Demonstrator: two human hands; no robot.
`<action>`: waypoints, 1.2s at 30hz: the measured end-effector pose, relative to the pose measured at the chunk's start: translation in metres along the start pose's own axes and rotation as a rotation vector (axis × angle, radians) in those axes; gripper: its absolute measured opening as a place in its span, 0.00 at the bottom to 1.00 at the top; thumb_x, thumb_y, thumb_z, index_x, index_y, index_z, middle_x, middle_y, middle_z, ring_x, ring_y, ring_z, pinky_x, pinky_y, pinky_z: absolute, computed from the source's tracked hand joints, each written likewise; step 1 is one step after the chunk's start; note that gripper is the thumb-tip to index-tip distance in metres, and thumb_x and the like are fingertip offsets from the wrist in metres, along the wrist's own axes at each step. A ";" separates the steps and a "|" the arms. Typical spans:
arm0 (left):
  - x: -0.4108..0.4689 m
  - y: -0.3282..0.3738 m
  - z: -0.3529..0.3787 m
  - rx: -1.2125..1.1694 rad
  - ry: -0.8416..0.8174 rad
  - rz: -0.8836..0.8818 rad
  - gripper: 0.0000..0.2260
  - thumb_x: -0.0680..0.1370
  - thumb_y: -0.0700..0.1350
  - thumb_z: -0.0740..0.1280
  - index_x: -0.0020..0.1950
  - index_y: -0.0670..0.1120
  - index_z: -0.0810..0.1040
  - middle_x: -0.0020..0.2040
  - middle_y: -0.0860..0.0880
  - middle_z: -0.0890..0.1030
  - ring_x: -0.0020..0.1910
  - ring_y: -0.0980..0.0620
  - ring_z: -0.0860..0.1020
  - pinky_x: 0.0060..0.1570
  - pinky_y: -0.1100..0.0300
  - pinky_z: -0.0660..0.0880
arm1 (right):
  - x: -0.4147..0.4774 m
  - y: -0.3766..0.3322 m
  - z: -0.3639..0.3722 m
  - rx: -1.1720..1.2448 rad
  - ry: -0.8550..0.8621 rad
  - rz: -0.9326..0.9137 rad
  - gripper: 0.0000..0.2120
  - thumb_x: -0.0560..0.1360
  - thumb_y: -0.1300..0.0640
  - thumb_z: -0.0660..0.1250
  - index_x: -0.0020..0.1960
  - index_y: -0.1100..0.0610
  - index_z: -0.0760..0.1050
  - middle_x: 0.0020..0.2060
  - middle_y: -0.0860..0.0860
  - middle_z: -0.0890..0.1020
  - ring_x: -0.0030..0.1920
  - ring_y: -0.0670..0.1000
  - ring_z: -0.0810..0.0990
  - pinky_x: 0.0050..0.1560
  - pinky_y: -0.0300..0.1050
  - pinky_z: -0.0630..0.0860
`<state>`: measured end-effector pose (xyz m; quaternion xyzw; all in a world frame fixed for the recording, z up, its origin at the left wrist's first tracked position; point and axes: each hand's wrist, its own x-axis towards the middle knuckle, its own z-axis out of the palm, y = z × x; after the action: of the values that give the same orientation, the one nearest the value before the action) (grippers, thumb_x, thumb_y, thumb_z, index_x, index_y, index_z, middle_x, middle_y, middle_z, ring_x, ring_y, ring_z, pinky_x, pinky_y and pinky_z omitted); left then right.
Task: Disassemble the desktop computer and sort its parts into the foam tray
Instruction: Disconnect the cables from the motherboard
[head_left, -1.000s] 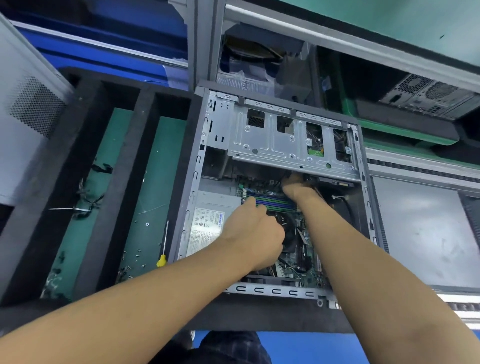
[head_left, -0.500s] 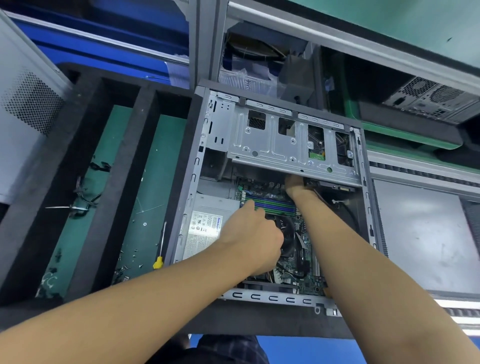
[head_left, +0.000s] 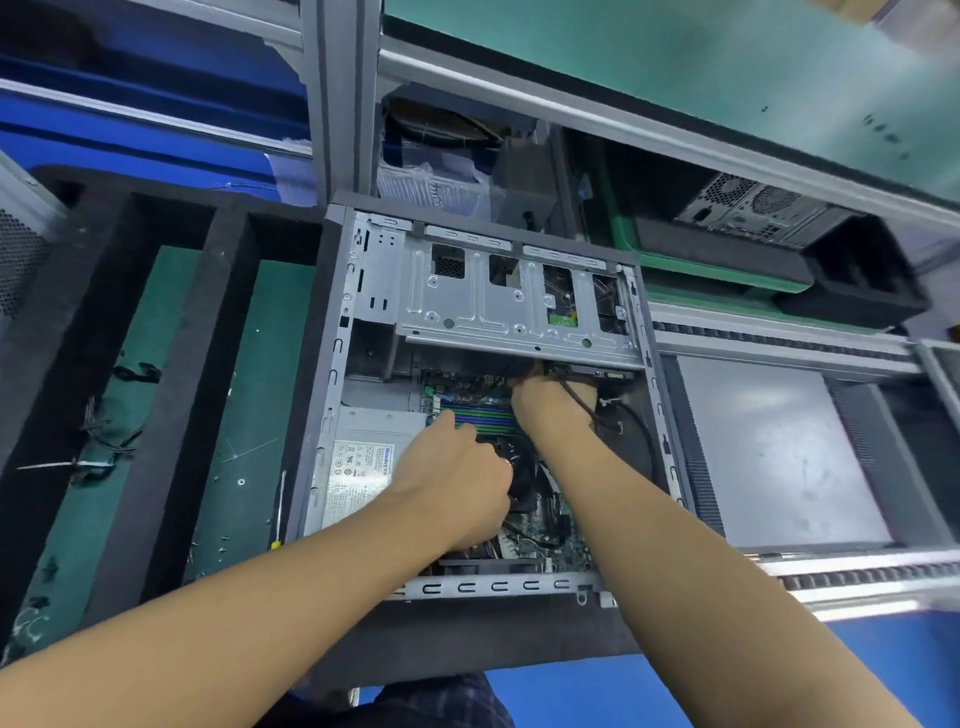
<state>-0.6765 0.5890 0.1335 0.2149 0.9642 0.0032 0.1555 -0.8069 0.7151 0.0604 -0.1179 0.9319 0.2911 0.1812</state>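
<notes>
Much of our left side is the foam tray (head_left: 182, 374), a screwdriver (head_left: 281, 501) lying on its green floor. Just beside it sits the open computer case (head_left: 332, 374). Inside, our left hand (head_left: 457, 480) curls down over the cooler (head_left: 525, 483), and we cannot tell what it grasps. Our right hand (head_left: 551, 401) reaches under the drive cage (head_left: 498, 312), its fingers hidden.

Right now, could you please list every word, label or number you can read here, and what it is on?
"Huntkey", blue, sideways, somewhat blurred: white label on the power supply.
Fine print and marks on that label: too small to read.
Circuit board: nothing readable.
</notes>
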 end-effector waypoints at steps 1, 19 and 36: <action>0.000 0.000 0.001 0.000 0.012 -0.003 0.13 0.81 0.50 0.55 0.44 0.50 0.77 0.42 0.50 0.81 0.43 0.47 0.71 0.52 0.50 0.66 | -0.001 0.001 0.000 0.017 0.003 -0.019 0.16 0.79 0.60 0.58 0.65 0.54 0.75 0.52 0.47 0.82 0.56 0.53 0.79 0.47 0.48 0.68; 0.006 0.000 0.013 0.035 0.087 0.000 0.14 0.80 0.52 0.53 0.35 0.52 0.61 0.43 0.48 0.82 0.40 0.46 0.67 0.46 0.49 0.59 | -0.032 0.036 0.013 0.267 0.323 0.147 0.08 0.69 0.67 0.68 0.39 0.55 0.81 0.38 0.56 0.83 0.43 0.58 0.80 0.49 0.49 0.74; 0.007 0.001 0.015 0.079 0.105 -0.008 0.14 0.80 0.54 0.53 0.37 0.52 0.70 0.39 0.51 0.80 0.38 0.48 0.67 0.44 0.50 0.56 | -0.058 0.020 0.013 0.363 0.127 -0.113 0.20 0.76 0.66 0.62 0.68 0.61 0.68 0.62 0.58 0.73 0.62 0.60 0.73 0.56 0.54 0.74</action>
<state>-0.6779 0.5919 0.1173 0.2165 0.9712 -0.0242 0.0961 -0.7568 0.7450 0.0842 -0.1534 0.9706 0.0997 0.1564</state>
